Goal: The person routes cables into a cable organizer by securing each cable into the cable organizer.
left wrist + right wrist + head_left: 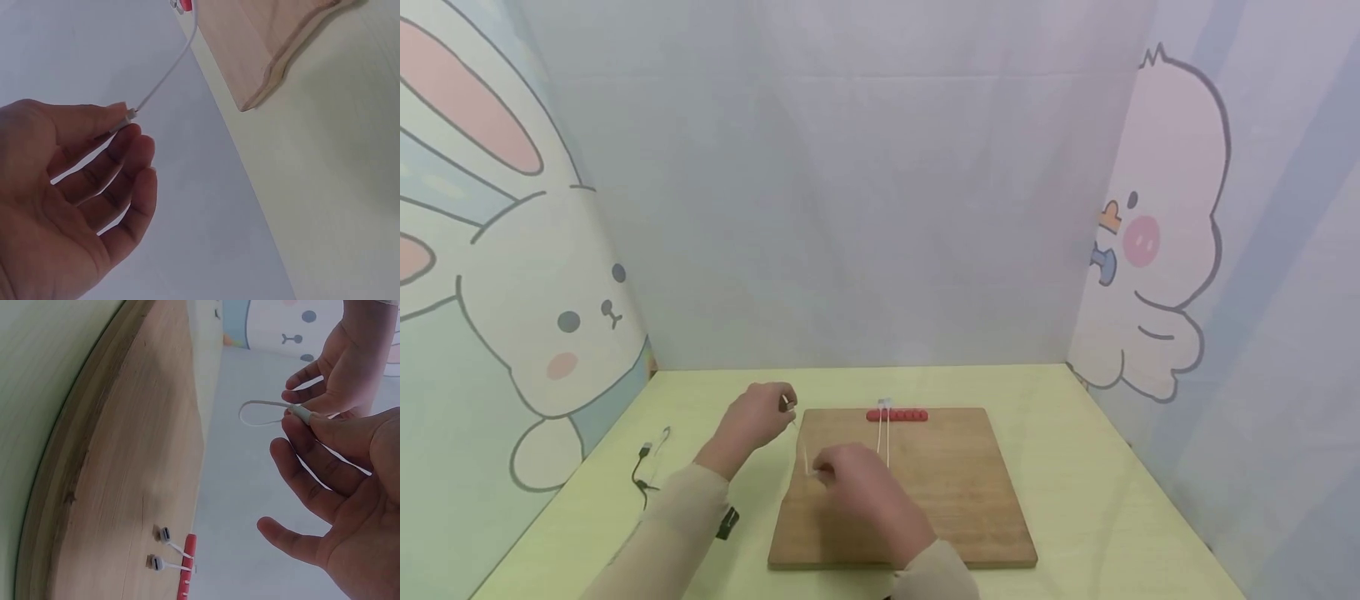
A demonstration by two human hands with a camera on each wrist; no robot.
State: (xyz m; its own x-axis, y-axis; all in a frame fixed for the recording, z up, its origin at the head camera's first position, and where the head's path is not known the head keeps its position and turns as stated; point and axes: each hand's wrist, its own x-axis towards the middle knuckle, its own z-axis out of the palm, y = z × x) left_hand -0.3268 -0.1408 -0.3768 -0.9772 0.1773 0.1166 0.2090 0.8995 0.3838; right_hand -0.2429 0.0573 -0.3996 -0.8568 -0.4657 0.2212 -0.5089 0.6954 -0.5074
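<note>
My left hand [762,414] pinches one plug [130,116] of a short white cable [169,72] between thumb and index finger, off the left rear corner of the wooden board [955,487]. Over the left part of that board, my right hand [857,475] pinches the white plug [300,413] at the cable's other end, its remaining fingers spread. Between the hands the cable hangs in a loose curve. At the board's back edge lies a red slotted strip [910,415]. Two white cables with small plugs [165,534] run through its slots and forward along the board.
Left of the board, a black cable [636,475] and a thin white cable [658,442] lie on the pale yellow table [1075,467]. A small black object [727,523] sits beside the left sleeve. Cartoon-printed curtains [865,208] enclose the table at the back and sides.
</note>
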